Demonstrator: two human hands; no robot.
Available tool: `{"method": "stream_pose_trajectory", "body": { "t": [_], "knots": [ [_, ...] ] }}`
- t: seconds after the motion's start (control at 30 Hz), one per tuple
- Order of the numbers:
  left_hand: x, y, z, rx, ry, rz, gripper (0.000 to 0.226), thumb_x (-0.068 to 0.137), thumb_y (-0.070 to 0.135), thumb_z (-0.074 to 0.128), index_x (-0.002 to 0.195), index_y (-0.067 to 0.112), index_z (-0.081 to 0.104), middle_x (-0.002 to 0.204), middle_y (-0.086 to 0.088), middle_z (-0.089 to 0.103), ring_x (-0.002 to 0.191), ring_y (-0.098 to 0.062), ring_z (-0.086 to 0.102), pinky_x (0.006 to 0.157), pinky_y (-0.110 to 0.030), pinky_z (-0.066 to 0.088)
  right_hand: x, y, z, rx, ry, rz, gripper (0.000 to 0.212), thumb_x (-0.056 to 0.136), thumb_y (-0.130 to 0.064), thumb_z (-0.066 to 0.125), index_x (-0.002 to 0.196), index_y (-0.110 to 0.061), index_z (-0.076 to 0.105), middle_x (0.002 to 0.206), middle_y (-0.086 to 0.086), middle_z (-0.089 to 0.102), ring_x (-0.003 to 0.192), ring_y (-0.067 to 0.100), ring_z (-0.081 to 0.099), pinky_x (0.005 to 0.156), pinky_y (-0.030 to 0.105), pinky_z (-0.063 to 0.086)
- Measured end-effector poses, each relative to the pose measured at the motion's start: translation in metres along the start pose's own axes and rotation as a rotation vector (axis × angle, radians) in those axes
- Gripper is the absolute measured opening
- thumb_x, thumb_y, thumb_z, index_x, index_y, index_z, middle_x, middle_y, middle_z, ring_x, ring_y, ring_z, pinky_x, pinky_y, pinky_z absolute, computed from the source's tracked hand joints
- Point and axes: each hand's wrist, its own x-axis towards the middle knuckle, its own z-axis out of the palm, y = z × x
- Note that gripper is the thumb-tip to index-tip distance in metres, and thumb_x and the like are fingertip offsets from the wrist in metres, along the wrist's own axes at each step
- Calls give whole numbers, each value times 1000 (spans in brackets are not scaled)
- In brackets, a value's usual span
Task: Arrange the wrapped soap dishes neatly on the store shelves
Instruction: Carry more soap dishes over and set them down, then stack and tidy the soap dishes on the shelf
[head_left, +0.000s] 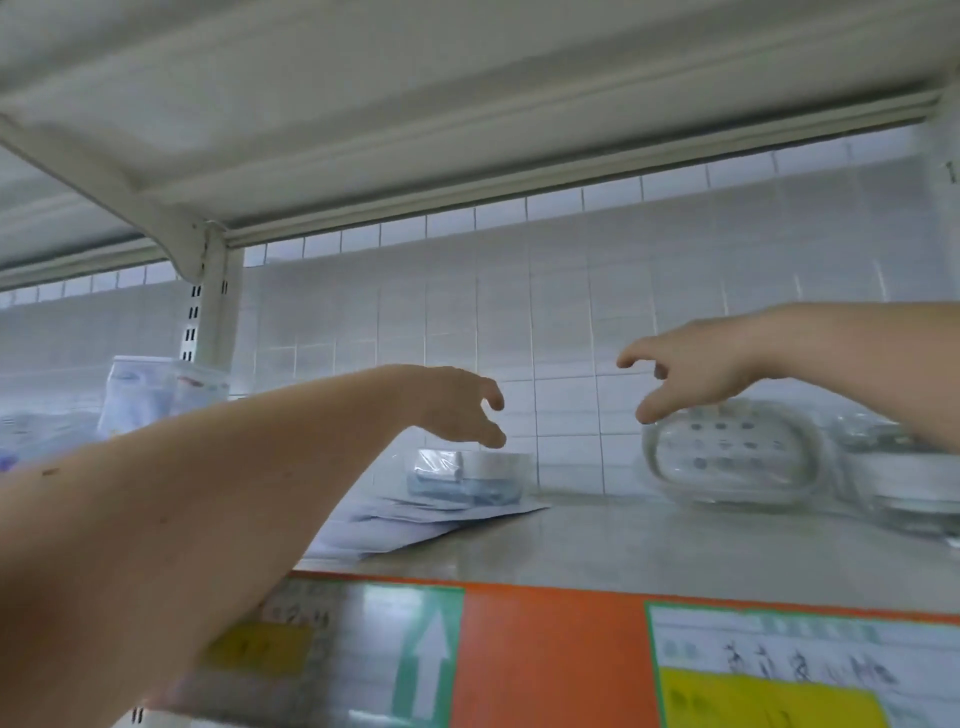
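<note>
Hands empty: right hand (691, 369) spread just above the wrapped soap dish (732, 452) leaning upright at the shelf (649, 545) back, left hand (457, 405) loosely open nearby; clumsy contact could topple the dish.

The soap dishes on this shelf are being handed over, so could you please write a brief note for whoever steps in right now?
Left hand: open, holding nothing, raised above the small wrapped package lying on paper sheets.
Right hand: open, holding nothing, fingers spread just over the wrapped soap dish; contact cannot be told.
That dish leans tilted near the tiled back wall; another wrapped soap dish sits to its right, partly behind the forearm.
Done: both dishes are on the shelf.
Left: straighten the tilted dish and line the dishes up.
</note>
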Motion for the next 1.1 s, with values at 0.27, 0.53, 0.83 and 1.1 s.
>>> {"method": "stream_pose_trajectory", "body": {
  "t": [0.27,0.53,0.83,1.1],
  "knots": [
    [2,16,19,399,-86,102,52,90,41,55,136,23,38,123,3,46,114,-17,42,89,-27,34,4,40,30,350,-49,351,81,87,-41,62,149,-16,15,152,9,26,133,31,33,97,43,43],
    [-1,14,6,-54,212,120,27,95,29,48,116,14,54,107,-1,52,92,-17,42,76,-25,35,4,29,16,365,11,363,32,65,-23,83,83,-10,61,95,7,56,85,23,51,67,26,41],
    [-10,8,-8,-1175,399,-195,27,96,13,33,72,10,45,67,-6,43,57,-19,43,53,-27,38,-26,1,1,-216,108,39,43,69,-41,77,98,-13,61,89,-2,57,75,15,51,53,23,38],
    [-25,13,-7,-640,-11,-282,56,98,49,31,133,7,41,115,-17,55,71,-25,56,54,-31,51,-32,-12,4,62,-255,17,73,74,-61,62,135,-25,44,144,1,38,127,26,44,93,48,49]
  ]
}}
